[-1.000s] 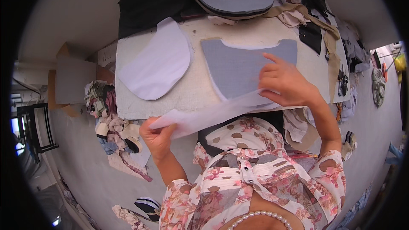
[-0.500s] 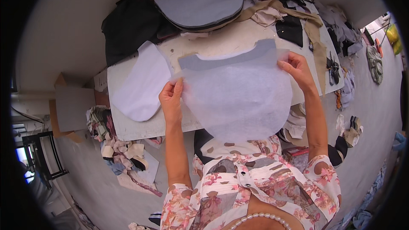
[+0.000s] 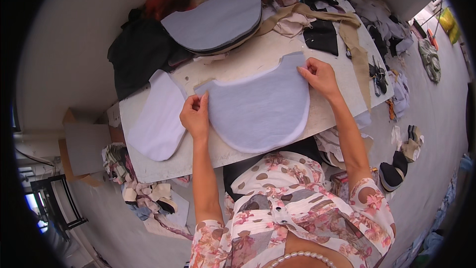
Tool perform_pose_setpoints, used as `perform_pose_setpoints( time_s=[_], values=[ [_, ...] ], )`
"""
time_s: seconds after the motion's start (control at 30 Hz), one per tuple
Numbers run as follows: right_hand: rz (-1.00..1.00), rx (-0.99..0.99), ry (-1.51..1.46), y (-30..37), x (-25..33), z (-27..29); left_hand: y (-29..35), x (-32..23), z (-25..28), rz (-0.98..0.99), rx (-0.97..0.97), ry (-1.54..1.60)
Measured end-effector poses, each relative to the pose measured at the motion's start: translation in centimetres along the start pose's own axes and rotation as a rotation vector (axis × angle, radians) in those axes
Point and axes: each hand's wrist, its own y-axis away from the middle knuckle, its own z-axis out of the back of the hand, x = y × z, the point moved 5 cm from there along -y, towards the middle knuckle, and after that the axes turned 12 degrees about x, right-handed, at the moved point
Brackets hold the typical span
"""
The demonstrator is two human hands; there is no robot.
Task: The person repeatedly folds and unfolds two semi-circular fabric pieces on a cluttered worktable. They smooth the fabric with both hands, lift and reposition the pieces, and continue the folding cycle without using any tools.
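A half-moon fabric piece [image 3: 255, 109] with a scooped upper edge lies on the work table in front of me. Its top is grey-blue, and a white layer shows along its lower and right rim. My left hand [image 3: 195, 115] pinches at its upper left corner, thumb and fingers pressed together. At the upper right corner my right hand [image 3: 320, 77] does the same. A thin translucent sheet seems to lie over the grey-blue top, its edges hard to make out. Left of my left hand is a similar white fabric piece [image 3: 157, 124], lying flat.
A stack of grey half-moon pieces [image 3: 218, 17] stands at the back beside black cloth [image 3: 139, 52]. Scissors [image 3: 379, 77] lie at the table's right edge. Tan strips [image 3: 354, 44] and scraps spread over the back right. Cloth scraps [image 3: 148, 198] hang below the table's left side.
The translucent sheet, held lower and overhanging the table's front edge before, has moved up and now lines up with the grey-blue piece. Both hands are still at the upper corners. The view has shifted slightly.
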Motion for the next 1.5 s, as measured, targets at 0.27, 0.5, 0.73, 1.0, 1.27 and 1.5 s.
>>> perform_pose_setpoints(
  time_s=[0.27,0.5,0.73,1.0,1.27,1.5],
  values=[
    [-0.012,-0.106,0.128,0.0,0.4,-0.2,-0.7,0.2,-0.4,-0.006,0.044,0.04],
    [0.182,-0.221,0.425,2.6,5.7,0.5,2.3,-4.2,0.8,-0.397,-0.116,-0.206],
    [0.327,0.093,0.673,3.0,5.6,-4.9,3.8,-2.6,-3.6,-0.442,0.323,-0.507],
    [0.318,0.095,0.715,2.7,4.6,-5.5,3.2,-2.2,-4.2,-0.452,0.32,-0.503],
    [0.556,-0.181,0.437,0.0,12.3,-2.1,3.2,-1.9,-1.3,-0.439,0.178,-0.226],
    [0.551,-0.021,0.136,-7.4,16.9,-5.5,2.6,0.0,4.6,-0.384,-0.052,-0.068]
  ],
)
